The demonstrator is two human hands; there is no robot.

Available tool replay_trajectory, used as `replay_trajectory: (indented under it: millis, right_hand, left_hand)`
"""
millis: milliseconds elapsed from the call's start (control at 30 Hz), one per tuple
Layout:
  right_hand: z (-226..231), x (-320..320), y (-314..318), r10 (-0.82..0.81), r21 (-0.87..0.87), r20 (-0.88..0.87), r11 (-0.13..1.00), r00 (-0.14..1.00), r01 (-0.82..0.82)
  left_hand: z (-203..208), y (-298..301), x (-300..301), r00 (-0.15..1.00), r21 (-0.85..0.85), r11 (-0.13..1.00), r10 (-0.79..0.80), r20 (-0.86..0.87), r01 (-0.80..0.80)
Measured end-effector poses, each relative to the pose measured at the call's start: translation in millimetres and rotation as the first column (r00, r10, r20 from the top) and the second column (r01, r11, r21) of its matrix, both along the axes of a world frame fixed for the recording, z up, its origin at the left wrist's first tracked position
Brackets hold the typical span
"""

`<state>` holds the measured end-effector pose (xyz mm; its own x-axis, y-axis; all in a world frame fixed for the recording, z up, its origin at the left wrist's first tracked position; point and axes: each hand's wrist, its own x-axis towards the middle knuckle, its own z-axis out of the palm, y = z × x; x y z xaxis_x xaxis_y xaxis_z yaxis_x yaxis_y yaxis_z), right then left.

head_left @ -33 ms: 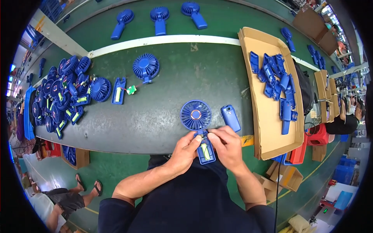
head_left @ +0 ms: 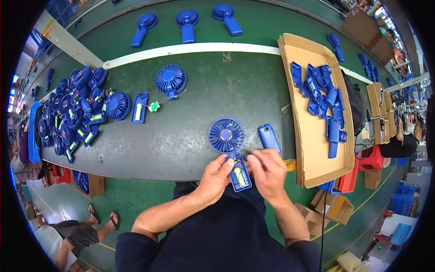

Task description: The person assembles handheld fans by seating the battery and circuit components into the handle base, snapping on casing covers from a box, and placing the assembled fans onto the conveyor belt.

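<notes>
A blue handheld fan (head_left: pixel 226 135) with its handle casing uncovered is in my left hand (head_left: pixel 215 180), thumb pressed at the neck end of the handle. Inside the handle lies a pale green battery (head_left: pixel 239 176) with wiring near its top. My right hand (head_left: pixel 268 172) is closed just right of the handle, fingers curled and tips partly blurred; whatever they pinch, if anything, is hidden. Beyond it on the bench rests a blue handle cover (head_left: pixel 269 138). Farther left, another fan head (head_left: pixel 171 80) is wired to a small green circuit board (head_left: pixel 154 106) beside an uncovered handle with battery (head_left: pixel 139 109).
A heap of blue fans (head_left: pixel 68 111) covers the bench's left end. On the right, a cardboard tray (head_left: pixel 312 167) holds blue casing parts (head_left: pixel 319 88). Several finished-looking fans (head_left: pixel 187 26) lie past a white rail (head_left: pixel 195 48). A seated person (head_left: pixel 77 235) is at lower left.
My right hand has drawn slightly right, off the handle's upper end. The fan head in my left hand has shifted a little left.
</notes>
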<state>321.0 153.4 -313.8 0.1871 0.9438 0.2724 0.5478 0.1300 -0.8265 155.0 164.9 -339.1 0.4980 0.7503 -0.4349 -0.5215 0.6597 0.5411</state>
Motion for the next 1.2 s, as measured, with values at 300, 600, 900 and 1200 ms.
replay_trajectory:
  millis: [300, 600, 900, 1200]
  right_hand:
    - [-19, 28, 3, -0.107, 0.028, 0.663, 0.993, 0.741, 0.119]
    - [1, 39, -12, -0.170, 0.097, 0.500, 0.985, 0.849, 0.140]
    - [22, 0, -36, 0.011, 0.049, 0.487, 0.998, 0.873, -0.040]
    - [14, -11, -35, 0.061, 0.023, 0.583, 0.995, 0.810, -0.092]
  left_hand:
    - [9, 0, 7, 0.994, -0.096, 0.989, 0.113, 0.006, -0.112]
    - [9, 3, 17, 0.993, -0.096, 0.992, 0.090, 0.081, -0.082]
    - [-2, 0, 14, 0.957, -0.127, 0.990, 0.089, 0.275, -0.056]
    - [-5, -1, 14, 0.959, -0.073, 0.997, 0.044, 0.279, -0.024]
